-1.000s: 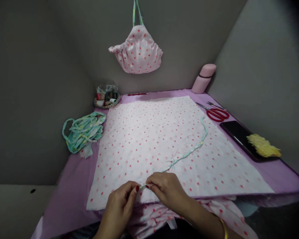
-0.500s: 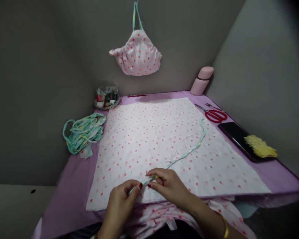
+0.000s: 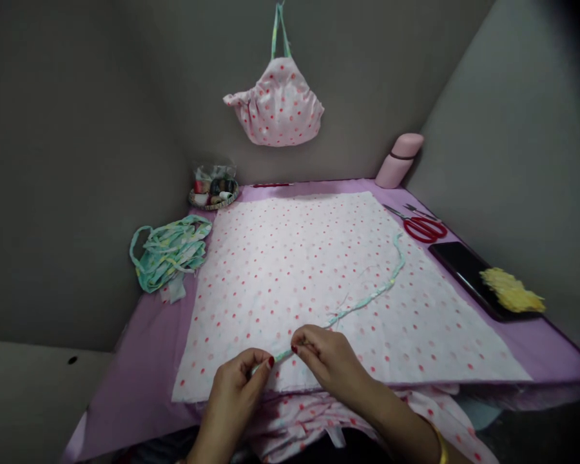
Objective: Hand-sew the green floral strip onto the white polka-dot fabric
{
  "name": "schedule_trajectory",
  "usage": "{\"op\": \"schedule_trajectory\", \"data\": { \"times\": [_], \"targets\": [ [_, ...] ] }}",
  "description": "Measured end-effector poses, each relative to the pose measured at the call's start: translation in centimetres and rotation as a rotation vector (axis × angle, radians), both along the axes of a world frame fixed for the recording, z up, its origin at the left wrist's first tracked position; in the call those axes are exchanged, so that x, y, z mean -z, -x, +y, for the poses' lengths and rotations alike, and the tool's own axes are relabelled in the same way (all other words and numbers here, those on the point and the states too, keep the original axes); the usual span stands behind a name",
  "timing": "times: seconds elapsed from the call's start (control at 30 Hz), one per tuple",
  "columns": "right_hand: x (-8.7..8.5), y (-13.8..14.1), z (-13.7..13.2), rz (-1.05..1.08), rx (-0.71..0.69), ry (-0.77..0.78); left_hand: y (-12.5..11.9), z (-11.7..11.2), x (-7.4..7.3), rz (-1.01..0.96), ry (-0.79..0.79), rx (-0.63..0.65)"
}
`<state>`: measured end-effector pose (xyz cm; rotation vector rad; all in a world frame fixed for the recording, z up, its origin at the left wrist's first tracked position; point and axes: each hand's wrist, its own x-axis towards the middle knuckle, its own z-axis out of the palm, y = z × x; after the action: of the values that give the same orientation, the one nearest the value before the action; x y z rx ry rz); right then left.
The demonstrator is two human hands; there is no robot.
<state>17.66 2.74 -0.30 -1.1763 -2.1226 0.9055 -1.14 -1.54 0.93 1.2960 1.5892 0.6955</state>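
A thin mint-green fabric cord (image 3: 367, 299) runs across a white cloth with red dots (image 3: 290, 258). Near the cloth's front edge, my left hand (image 3: 239, 383) pinches the cord between thumb and forefinger. Just to the right, my right hand (image 3: 331, 361) has thumb and fingertips pressed together at the cord. Whether those fingertips also hold something small, such as a needle, I cannot make out. The cord passes behind my right hand and curves away to the upper right. Loose thread lies beside it.
Left of the cloth lies a bundle of green strips (image 3: 171, 251), with a basket of thread spools (image 3: 215, 193) behind. On the right are red-handled scissors (image 3: 423, 229), a phone (image 3: 464, 277) bearing a yellow piece (image 3: 512, 290), and a pink bottle (image 3: 399, 161). A dotted pouch (image 3: 283, 106) hangs ahead.
My right hand's fingers have closed from a looser curl into a pinch at the cord. My left hand keeps its pinch. The whole view has shifted slightly.
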Motion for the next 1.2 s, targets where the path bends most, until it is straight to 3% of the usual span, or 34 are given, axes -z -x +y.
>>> {"op": "schedule_trajectory", "data": {
  "times": [0.13, 0.37, 0.53, 1.2],
  "targets": [
    [-0.1, 0.3, -0.8, 0.065, 0.009, -0.066, -0.1, -0.1, 0.0, 0.003, -0.009, -0.016],
    [0.7, 0.8, -2.2, -0.112, -0.015, -0.084, -0.1, -0.2, 0.2, 0.037, -0.005, 0.009],
    [0.3, 0.9, -2.3, -0.232, -0.014, -0.139, -0.2, -0.2, 0.3, 0.076, -0.007, 0.010],
    [0.7, 0.4, -2.5, -0.280, -0.061, -0.193, 0.1, -0.5, 1.2, 0.031, -0.037, -0.023]
  ]
}}
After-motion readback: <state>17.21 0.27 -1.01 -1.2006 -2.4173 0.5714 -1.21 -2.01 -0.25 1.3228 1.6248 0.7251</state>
